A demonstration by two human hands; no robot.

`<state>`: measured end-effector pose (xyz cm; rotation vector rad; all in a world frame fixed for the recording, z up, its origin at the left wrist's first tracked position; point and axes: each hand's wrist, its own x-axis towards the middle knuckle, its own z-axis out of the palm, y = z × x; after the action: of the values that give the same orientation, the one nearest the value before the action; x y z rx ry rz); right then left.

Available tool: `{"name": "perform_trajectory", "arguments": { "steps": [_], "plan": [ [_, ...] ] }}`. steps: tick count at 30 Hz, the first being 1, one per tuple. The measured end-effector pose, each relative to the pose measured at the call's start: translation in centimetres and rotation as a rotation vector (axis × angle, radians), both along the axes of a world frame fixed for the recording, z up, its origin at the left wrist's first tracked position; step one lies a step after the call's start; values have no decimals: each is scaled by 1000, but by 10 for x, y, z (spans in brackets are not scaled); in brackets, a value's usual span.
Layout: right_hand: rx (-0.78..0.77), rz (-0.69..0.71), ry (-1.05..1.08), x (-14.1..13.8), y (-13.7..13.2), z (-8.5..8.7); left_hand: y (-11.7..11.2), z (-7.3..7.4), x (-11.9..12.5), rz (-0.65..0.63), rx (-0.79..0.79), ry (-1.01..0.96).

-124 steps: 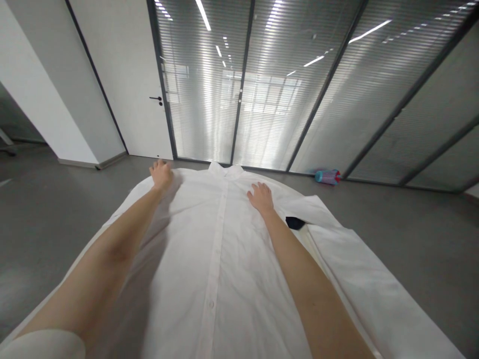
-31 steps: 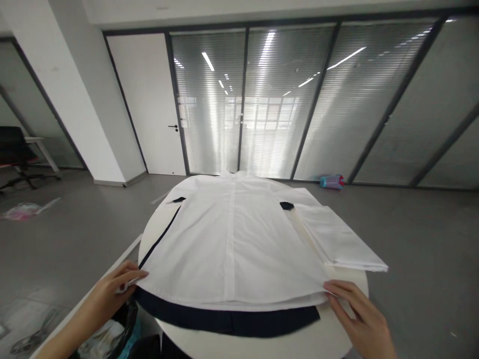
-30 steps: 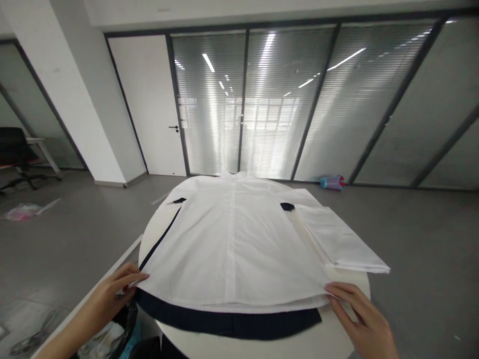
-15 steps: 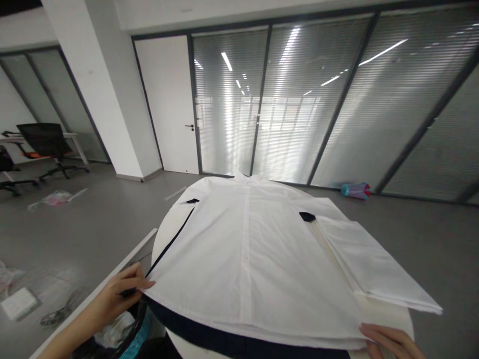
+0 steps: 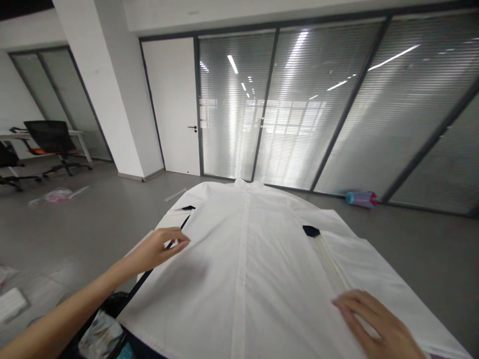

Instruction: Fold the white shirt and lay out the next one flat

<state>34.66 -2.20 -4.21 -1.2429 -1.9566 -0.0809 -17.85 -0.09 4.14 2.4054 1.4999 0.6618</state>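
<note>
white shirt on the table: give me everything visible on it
The white shirt lies flat, front up, collar at the far end, hem toward the camera. It looks like thin woven cotton, mostly smooth, with a buttoned placket down the middle. Its right sleeve is spread out to the side. A dark layer shows beneath at the left edge and both armpits. The left hand touches its left edge, fingers pinched together; the right hand rests flat near the right side.

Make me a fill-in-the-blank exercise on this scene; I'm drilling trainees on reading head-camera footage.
1. The white button-up shirt lies spread flat with its collar pointing ____ from the person.
2. The left hand rests at the shirt's ____ edge.
3. The right hand lies flat on the ____ cloth.
4. A blue and red bottle lies on the grey ____.

Missing words: away; left; white; floor
</note>
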Motion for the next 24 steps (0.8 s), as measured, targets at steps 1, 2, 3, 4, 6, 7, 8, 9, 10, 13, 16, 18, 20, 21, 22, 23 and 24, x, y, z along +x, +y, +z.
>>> {"name": "perform_trajectory", "arguments": {
  "steps": [1,2,3,4,6,7,8,9,10,13,16,18,20,21,22,23,24],
  "plan": [
    [-62,55,-111,-13,12,5,21,-3,20,-49,14,-5],
    [-114,77,-208,-26,22,7,39,-11,40,-117,22,18],
    [-148,100,-283,-38,29,6,53,-22,57,-186,35,59],
    [-190,124,-348,-47,32,2,64,-34,72,-237,31,117],
    [-267,155,-423,-55,32,-8,72,-60,90,-320,6,229],
    [-309,167,-443,-55,29,-13,72,-70,94,-343,-10,271],
    [-345,173,-453,-53,25,-16,69,-78,96,-359,-24,301],
    [-375,174,-457,-49,22,-19,65,-82,95,-367,-34,318],
    [-396,174,-459,-45,18,-20,60,-84,92,-373,-40,327],
    [-402,166,-453,-35,14,-21,50,-79,79,-415,-55,342],
    [-364,171,-449,-31,16,-25,54,-74,55,-392,-51,343],
    [-337,178,-466,-29,19,-31,61,-78,35,-246,-23,328],
    [-307,181,-487,-27,20,-37,68,-84,15,-90,6,335],
    [-293,182,-490,-25,21,-39,69,-88,7,-49,15,351],
    [-282,184,-486,-24,21,-41,70,-91,0,-34,21,372],
    [-268,191,-474,-24,22,-42,69,-93,-4,-39,25,390],
    [-255,197,-454,-23,22,-42,69,-93,-7,-50,29,402]
  ]
}}
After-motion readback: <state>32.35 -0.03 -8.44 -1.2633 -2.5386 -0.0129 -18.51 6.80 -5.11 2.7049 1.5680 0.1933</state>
